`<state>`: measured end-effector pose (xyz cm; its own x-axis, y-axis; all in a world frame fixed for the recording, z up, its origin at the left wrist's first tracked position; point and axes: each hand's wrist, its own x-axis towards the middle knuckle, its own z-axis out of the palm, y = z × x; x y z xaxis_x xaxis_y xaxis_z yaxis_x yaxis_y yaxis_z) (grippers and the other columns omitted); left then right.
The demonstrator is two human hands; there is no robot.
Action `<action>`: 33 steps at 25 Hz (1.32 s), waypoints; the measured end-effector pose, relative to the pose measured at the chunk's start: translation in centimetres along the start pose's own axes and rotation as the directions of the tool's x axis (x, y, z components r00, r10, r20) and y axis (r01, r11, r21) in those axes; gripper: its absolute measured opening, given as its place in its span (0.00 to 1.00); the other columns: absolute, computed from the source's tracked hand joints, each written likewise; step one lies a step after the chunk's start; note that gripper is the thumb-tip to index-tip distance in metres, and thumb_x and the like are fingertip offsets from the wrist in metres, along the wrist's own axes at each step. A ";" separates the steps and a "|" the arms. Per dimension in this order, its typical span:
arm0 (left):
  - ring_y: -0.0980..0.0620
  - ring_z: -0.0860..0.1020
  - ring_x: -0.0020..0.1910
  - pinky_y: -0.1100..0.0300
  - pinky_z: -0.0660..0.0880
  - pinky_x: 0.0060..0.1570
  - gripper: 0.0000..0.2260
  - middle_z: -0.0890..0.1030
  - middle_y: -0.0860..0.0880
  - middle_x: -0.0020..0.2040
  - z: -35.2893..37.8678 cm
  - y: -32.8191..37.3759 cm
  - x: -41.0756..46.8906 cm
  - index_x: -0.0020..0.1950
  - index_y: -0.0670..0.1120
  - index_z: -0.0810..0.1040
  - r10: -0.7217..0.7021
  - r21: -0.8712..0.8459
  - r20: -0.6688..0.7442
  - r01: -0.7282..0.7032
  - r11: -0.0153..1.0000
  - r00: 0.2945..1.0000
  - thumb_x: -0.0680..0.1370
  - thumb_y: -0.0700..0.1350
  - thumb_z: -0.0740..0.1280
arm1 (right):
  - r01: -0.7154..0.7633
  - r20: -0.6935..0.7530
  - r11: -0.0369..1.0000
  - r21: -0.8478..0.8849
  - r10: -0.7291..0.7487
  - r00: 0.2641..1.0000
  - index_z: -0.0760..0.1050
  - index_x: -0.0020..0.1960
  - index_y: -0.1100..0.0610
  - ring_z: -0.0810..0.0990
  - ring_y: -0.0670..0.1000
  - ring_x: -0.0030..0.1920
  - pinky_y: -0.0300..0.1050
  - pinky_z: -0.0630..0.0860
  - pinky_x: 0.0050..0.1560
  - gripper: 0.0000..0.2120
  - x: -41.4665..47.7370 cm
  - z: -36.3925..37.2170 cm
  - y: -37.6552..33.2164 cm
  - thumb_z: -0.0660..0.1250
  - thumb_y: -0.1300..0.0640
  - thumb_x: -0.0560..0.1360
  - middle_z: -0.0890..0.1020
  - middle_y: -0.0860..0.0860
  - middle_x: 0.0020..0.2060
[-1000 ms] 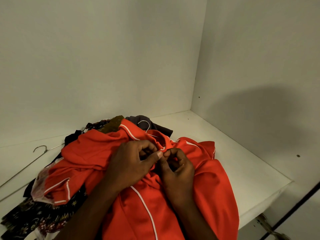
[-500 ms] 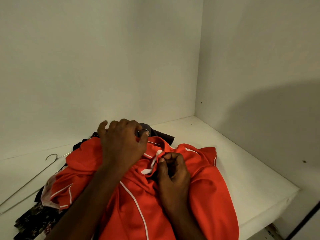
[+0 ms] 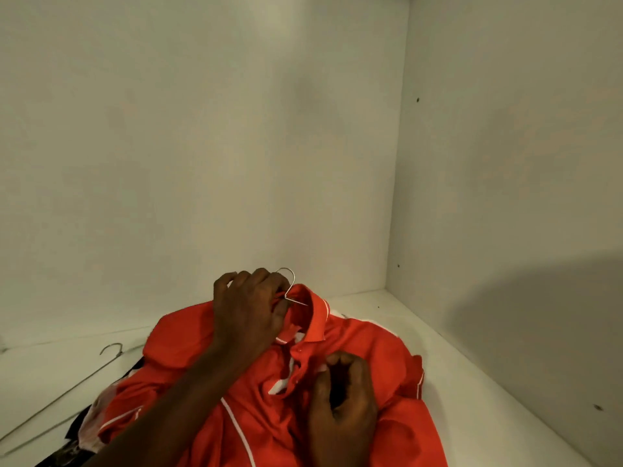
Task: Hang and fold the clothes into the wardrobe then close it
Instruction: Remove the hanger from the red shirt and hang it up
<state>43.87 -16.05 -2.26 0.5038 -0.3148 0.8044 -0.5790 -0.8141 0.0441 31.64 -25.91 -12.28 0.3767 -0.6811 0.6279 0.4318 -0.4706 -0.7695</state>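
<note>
Left hand (image 3: 249,315): fingers curled round hanger (image 3: 294,280) neck at collar (image 3: 317,318), steadying it.
Right hand (image 3: 340,409): fingers pinch red shirt (image 3: 377,352) placket (image 3: 294,369), likely buttoning.

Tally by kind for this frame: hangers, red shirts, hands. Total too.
Wire hangers: 2 (held hanger, loose hanger)
Red shirt: 1
Hands: 2 (left hand, right hand)
Total: 5; darker clothes underneath cannot be told apart.
</note>
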 end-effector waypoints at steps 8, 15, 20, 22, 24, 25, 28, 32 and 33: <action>0.55 0.80 0.30 0.60 0.69 0.35 0.15 0.75 0.62 0.31 -11.5 -0.5 9.9 0.39 0.56 0.80 -0.008 -0.283 -0.334 -0.092 0.955 0.942 0.67 0.64 0.79 | 0.569 0.273 0.638 -0.518 -0.507 0.817 0.73 0.68 0.49 0.75 0.52 0.64 0.54 0.69 0.66 0.23 15.6 -1.2 -12.8 0.62 0.47 0.73 0.78 0.49 0.63; 0.53 0.79 0.37 0.58 0.67 0.37 0.19 0.74 0.61 0.33 -19.8 0.9 20.5 0.41 0.54 0.80 0.017 -0.283 -0.507 -0.185 0.941 0.862 0.67 0.69 0.75 | 0.728 0.470 0.347 -0.591 -0.585 0.661 0.78 0.61 0.45 0.84 0.56 0.52 0.50 0.76 0.46 0.16 26.0 -1.9 -25.8 0.57 0.46 0.78 0.86 0.46 0.53; 0.46 0.76 0.60 0.48 0.70 0.54 0.19 0.76 0.51 0.62 -21.5 4.5 22.7 0.62 0.53 0.78 0.117 -0.201 -0.704 -0.354 0.913 0.700 0.75 0.61 0.69 | 0.645 0.416 0.280 -0.711 -0.573 0.707 0.82 0.60 0.42 0.82 0.56 0.54 0.47 0.73 0.45 0.12 31.5 -4.4 -32.7 0.63 0.50 0.80 0.86 0.46 0.53; 0.46 0.77 0.58 0.47 0.70 0.53 0.23 0.77 0.51 0.61 -21.7 6.8 22.0 0.64 0.53 0.75 0.177 -0.175 -0.690 -0.399 0.900 0.702 0.76 0.66 0.64 | 0.609 0.390 0.267 -0.747 -0.566 0.726 0.82 0.60 0.42 0.81 0.58 0.55 0.47 0.70 0.44 0.13 33.6 -5.6 -35.3 0.64 0.50 0.80 0.86 0.48 0.54; 0.47 0.80 0.52 0.49 0.74 0.51 0.29 0.80 0.53 0.53 -21.6 8.9 22.3 0.61 0.56 0.71 0.189 -0.193 -0.459 -0.305 0.933 0.868 0.74 0.76 0.55 | 0.579 0.358 0.249 -0.777 -0.581 0.731 0.82 0.60 0.43 0.81 0.59 0.56 0.49 0.72 0.46 0.13 35.7 -6.3 -37.6 0.64 0.50 0.79 0.85 0.50 0.55; 0.48 0.81 0.48 0.51 0.77 0.50 0.31 0.81 0.53 0.49 -21.7 10.0 23.1 0.57 0.56 0.70 0.145 -0.240 -0.328 -0.232 0.943 0.933 0.72 0.80 0.52 | 0.564 0.342 0.240 -0.790 -0.590 0.731 0.82 0.60 0.43 0.81 0.60 0.56 0.49 0.73 0.47 0.13 36.7 -6.5 -38.7 0.65 0.50 0.79 0.85 0.50 0.56; 0.47 0.82 0.42 0.54 0.79 0.45 0.31 0.79 0.51 0.38 -21.4 13.3 28.3 0.40 0.51 0.74 0.034 -0.508 -0.131 -0.096 0.856 0.991 0.70 0.80 0.59 | 0.546 0.313 0.231 -0.806 -0.616 0.723 0.82 0.61 0.43 0.81 0.60 0.57 0.50 0.74 0.48 0.13 39.7 -6.9 -41.3 0.65 0.50 0.78 0.85 0.51 0.58; 0.42 0.83 0.47 0.53 0.77 0.44 0.18 0.82 0.47 0.41 -21.4 16.4 35.2 0.40 0.48 0.77 0.101 -0.700 -0.129 -0.163 0.696 0.987 0.77 0.62 0.70 | 0.523 0.304 0.171 -0.835 -0.650 0.697 0.83 0.59 0.43 0.81 0.60 0.57 0.48 0.70 0.46 0.12 43.3 -8.3 -44.1 0.66 0.48 0.78 0.84 0.51 0.57; 0.43 0.83 0.47 0.53 0.77 0.45 0.16 0.83 0.46 0.43 -21.6 17.1 36.4 0.42 0.48 0.78 0.128 -0.700 -0.135 -0.186 0.689 0.983 0.78 0.60 0.70 | 0.500 0.289 0.160 -0.851 -0.652 0.701 0.83 0.58 0.44 0.81 0.59 0.57 0.48 0.69 0.46 0.12 44.4 -9.0 -44.9 0.68 0.48 0.77 0.84 0.51 0.57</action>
<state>38.44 -30.87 40.55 0.3343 -0.3471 0.8762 -0.9417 -0.1609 0.2956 21.64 -40.08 49.07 0.2189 -0.0082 0.9757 -0.4402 -0.8932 0.0913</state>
